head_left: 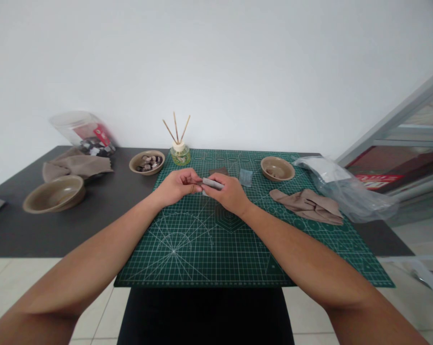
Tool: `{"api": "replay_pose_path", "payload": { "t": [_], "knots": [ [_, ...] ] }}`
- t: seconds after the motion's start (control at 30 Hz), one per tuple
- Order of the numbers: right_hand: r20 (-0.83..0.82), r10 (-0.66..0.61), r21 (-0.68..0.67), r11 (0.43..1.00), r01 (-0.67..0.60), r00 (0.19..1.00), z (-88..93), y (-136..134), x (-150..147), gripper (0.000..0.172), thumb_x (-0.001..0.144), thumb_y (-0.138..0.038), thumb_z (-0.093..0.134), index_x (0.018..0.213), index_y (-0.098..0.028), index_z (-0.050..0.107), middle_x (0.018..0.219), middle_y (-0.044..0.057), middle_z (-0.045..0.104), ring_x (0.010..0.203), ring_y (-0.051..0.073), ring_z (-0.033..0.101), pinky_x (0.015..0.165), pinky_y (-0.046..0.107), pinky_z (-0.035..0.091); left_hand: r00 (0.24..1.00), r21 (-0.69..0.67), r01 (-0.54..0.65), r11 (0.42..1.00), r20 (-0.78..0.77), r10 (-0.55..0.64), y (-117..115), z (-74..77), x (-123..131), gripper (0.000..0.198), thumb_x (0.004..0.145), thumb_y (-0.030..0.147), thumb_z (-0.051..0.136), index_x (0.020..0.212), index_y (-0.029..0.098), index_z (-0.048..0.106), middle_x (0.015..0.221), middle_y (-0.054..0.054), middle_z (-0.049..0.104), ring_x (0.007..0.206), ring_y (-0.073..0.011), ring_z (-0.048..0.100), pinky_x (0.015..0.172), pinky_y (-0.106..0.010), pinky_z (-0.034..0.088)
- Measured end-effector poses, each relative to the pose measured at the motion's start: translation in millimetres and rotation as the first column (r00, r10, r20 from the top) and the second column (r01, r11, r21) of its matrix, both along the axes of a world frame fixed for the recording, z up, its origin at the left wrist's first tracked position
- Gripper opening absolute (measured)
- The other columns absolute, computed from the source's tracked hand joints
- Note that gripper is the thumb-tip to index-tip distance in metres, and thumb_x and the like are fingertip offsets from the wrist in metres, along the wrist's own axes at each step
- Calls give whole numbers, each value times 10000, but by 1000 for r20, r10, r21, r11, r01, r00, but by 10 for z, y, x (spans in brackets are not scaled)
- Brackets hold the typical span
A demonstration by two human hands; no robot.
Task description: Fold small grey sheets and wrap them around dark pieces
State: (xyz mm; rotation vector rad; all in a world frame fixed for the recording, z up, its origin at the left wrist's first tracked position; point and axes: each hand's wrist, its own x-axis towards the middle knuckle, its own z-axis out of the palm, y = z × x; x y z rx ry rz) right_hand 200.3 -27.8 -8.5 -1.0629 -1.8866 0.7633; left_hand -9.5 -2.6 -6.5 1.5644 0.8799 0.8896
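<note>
Over the green cutting mat [187, 268], my two hands meet. My right hand [232, 194] is closed on a thin grey flat piece [212, 183], its edge showing between thumb and fingers. My left hand [179, 186] is closed in a pinch at the left end of the grey piece; a small dark bit shows at its fingertips, too small to name. Just beyond the hands lie a brown square piece [219, 171] and a pale blue-grey square piece [245, 178], both flat on the mat.
A bowl of small dark and pale discs [147, 163] stands by a reed diffuser [181, 153]. Another bowl [278, 169] holds a few bits. Farther out are a brown cloth [310, 206], clear plastic bag [345, 187], large bowl [54, 194], second cloth [76, 165] and clear jar [85, 132].
</note>
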Motion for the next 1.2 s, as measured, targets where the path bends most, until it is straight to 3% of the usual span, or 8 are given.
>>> {"api": "replay_pose_path", "payload": {
  "t": [0.77,1.07,1.2],
  "knots": [
    [-30,22,-27,999,-23,999,26,1,-7,114,827,-317,732,873,-215,709,804,-19,699,737,136,596,715,263,433,999,-37,3,999,35,-2,1,-20,3,312,639,233,889,800,153,635,649,20,696,586,-106,621,594,-224,453],
    [-89,38,65,997,-33,995,23,-11,-12,102,861,-310,748,849,-214,716,826,-8,704,755,139,601,753,280,460,1000,-57,23,998,22,-21,-17,44,11,320,642,249,886,775,157,610,630,39,655,559,-92,576,562,-220,436],
    [-66,28,37,999,-26,997,25,-11,-4,104,853,-318,750,861,-219,718,838,-7,712,751,141,596,748,280,453,1000,-56,7,998,29,-6,-26,36,8,316,640,233,881,785,158,611,651,32,689,587,-98,614,592,-224,467]
  ]
}}
